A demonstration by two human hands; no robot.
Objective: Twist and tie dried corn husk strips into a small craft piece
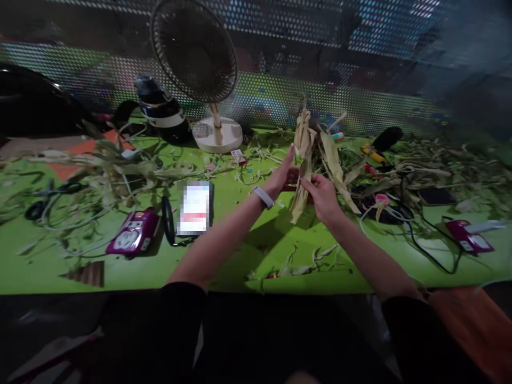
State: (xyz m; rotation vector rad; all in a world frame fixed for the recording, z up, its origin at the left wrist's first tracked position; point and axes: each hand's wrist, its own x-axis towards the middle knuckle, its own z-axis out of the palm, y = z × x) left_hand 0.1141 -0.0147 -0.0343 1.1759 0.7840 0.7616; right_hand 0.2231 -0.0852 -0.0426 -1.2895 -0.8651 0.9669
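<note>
Upright above the green table, a bundle of dry, pale corn husks [304, 141] is held between both hands. My left hand [285, 173] is at the bundle's left side, its thumb pointing up and its fingers curled behind the husks. Lower down on the right, my right hand [323, 196] pinches the husk with thumb and fingers. The bundle's lower end hangs free below the fingers. Just right of it leans another long husk strip [334, 157], apart from my right hand. Part of my left fingers is hidden behind the bundle.
A fan [218, 136] and a dark bottle [164, 114] stand at the back. Left are a phone [195, 208], a purple power socket [134, 233] and scissors [40, 205]. Loose plant scraps [140, 170] lie on the green table [224, 261]. Another purple socket [470, 236] and cables lie right.
</note>
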